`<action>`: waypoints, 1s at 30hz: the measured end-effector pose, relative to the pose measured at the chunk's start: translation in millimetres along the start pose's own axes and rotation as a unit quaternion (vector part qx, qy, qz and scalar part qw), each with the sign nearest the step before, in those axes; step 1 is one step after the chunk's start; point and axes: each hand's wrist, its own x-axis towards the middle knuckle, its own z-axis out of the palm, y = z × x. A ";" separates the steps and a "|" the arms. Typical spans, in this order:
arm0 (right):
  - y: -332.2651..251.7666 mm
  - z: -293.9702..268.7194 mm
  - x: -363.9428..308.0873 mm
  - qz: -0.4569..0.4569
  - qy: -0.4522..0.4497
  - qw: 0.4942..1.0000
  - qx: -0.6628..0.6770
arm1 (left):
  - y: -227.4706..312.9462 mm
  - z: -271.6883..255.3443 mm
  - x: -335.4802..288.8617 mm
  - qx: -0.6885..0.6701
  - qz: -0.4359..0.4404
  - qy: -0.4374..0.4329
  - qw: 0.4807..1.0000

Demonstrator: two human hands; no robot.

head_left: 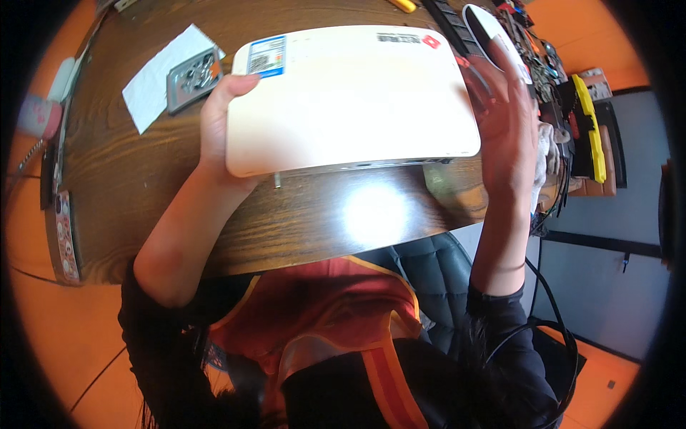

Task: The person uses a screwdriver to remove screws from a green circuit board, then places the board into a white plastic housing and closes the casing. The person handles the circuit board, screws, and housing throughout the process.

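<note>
Behind the white device (350, 100), left hand (218, 136) fingers are hidden.

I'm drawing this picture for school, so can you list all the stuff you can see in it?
box: one, white and flat, with a sticker at one corner, held above the table between both hands
table: one, dark brown wood, under the box
paper: one white sheet, on the table's far left
metal plate: one, grey, lying on the paper
chair: one, black, at the table's near edge
yellow tool: one, among clutter at the right
left hand: one, gripping the box's left edge
right hand: one, flat against the box's right edge
</note>
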 end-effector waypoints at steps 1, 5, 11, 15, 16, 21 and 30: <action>-4.4 -4.3 -7.9 0.077 -0.052 0.993 0.068 | 1.1 0.8 -0.9 0.005 0.003 0.029 1.000; -12.3 -11.1 -28.4 0.211 -0.117 0.956 0.169 | -1.4 3.0 -1.2 0.044 0.030 0.040 0.998; -3.2 -15.2 -28.6 0.197 -0.151 0.945 0.212 | 7.5 4.0 -2.5 0.035 -0.001 0.015 0.999; 9.6 -14.3 -30.8 0.121 -0.168 0.962 0.177 | 19.5 9.0 -5.7 0.233 0.061 0.023 0.970; 10.5 -15.1 -33.7 0.129 -0.168 0.961 0.179 | 17.9 10.6 -6.8 0.234 0.069 0.032 0.969; 11.4 -12.3 -33.4 0.124 -0.196 0.956 0.181 | 16.4 16.8 -12.4 0.277 0.109 0.053 0.953; -0.5 -3.4 -30.4 0.022 -0.087 0.987 0.134 | 11.9 23.3 -22.6 0.336 0.151 -0.016 0.930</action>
